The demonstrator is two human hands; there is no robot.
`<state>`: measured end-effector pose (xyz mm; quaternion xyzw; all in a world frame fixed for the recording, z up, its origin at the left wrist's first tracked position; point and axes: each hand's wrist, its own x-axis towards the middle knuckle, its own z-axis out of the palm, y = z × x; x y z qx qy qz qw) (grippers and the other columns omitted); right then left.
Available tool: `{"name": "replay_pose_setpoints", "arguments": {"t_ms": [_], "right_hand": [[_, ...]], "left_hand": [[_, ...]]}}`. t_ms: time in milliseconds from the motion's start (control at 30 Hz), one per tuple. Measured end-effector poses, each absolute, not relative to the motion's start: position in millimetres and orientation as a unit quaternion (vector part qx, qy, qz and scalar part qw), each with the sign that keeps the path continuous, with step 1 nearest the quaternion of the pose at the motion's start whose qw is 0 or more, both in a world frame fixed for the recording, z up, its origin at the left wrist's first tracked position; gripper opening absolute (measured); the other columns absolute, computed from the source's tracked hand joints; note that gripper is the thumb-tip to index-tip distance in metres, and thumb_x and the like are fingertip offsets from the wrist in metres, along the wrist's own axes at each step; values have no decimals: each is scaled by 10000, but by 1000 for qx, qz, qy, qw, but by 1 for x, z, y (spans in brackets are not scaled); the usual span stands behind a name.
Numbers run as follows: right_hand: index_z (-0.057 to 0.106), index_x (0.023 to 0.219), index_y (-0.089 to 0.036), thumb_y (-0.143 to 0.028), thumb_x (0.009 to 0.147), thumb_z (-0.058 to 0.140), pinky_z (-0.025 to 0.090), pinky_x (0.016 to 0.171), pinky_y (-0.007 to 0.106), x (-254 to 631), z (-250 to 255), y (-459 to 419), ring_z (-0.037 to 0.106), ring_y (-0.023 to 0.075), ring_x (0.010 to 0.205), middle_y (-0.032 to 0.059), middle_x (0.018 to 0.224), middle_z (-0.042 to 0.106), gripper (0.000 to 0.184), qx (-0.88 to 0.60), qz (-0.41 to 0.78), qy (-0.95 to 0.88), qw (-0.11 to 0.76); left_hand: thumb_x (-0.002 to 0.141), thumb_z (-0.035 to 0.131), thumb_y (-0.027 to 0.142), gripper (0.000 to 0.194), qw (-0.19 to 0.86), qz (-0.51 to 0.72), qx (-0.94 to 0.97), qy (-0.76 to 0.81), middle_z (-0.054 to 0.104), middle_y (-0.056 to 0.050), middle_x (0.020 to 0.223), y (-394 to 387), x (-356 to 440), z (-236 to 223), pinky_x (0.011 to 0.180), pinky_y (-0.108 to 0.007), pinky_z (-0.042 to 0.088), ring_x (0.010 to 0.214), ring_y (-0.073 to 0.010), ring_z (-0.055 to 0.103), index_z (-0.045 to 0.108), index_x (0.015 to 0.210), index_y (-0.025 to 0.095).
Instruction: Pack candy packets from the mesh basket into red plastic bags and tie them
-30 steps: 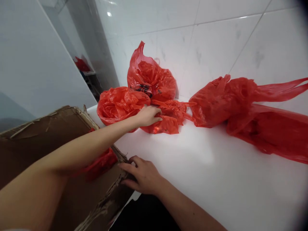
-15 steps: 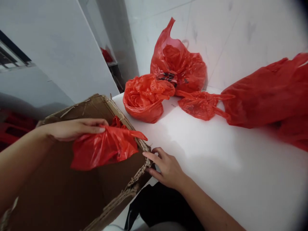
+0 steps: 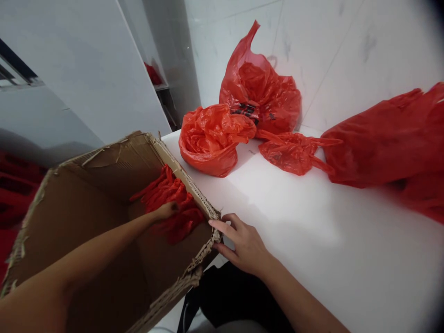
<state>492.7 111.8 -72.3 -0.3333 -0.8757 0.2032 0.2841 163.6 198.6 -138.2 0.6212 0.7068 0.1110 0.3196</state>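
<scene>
My left hand point(image 3: 168, 210) reaches deep into a large open cardboard box point(image 3: 187, 181). Its fingers are closed on a red plastic bag point(image 3: 183, 226), low against the box's right-hand inner wall; the fingertips are partly hidden. More crumpled red plastic point(image 3: 162, 186) lies just beyond that hand, against the same wall. With fingers and thumb hooked over the worn, torn corner of the box, my right hand point(image 3: 240, 241) grips the rim.
On the white table point(image 3: 294, 222) stand a round bundled red bag point(image 3: 210, 150), a tall red bag with black print point(image 3: 267, 99) and a small knotted one point(image 3: 289, 152). A large red bag point(image 3: 381, 138) lies at the right. Red stools or crates point(image 3: 17, 189) show at left.
My left hand has gone down into the box with the red bag, which was held up at rim height before. My right hand keeps its grip on the box corner.
</scene>
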Motion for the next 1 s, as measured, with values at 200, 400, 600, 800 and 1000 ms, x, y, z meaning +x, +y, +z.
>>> {"name": "replay_pose_setpoints", "arguments": {"t_ms": [200,400,600,800,1000], "right_hand": [[414,1376,-332,-383,906,533,500,764,318,492,-73,112,572,162,874,66,1151,516,487,-335,215,-873,282],[405,1381,-353,-416,896,543,491,754,307,491,-74,112,559,158,873,57,1142,518,508,-332,207,-877,278],[395,1384,-358,-475,904,509,485,744,297,493,-72,114,559,173,934,54,1145,513,507,-342,186,-881,269],[391,1376,-381,-511,878,519,489,695,288,494,-74,117,565,167,861,41,1137,532,530,-344,160,-890,254],[397,1350,-389,-553,866,489,503,684,281,493,-81,122,563,173,937,25,1188,515,519,-335,144,-899,245]], "left_hand": [[905,542,258,135,163,314,614,705,598,-14,816,232,165,-87,680,-312,518,712,-137,582,574,915,127],[873,516,241,110,-42,530,686,497,591,2,966,229,246,43,860,-340,470,906,-152,557,503,981,259],[911,458,199,171,-172,288,931,143,653,-54,1015,239,404,79,803,-339,473,933,-195,572,585,1024,220],[921,408,141,372,-88,122,924,350,556,-98,1320,339,514,28,860,-372,437,1110,-243,514,518,1275,174],[890,486,177,283,-50,77,918,385,658,-118,1141,365,547,18,900,-355,395,1041,-216,537,600,1143,121]]}}
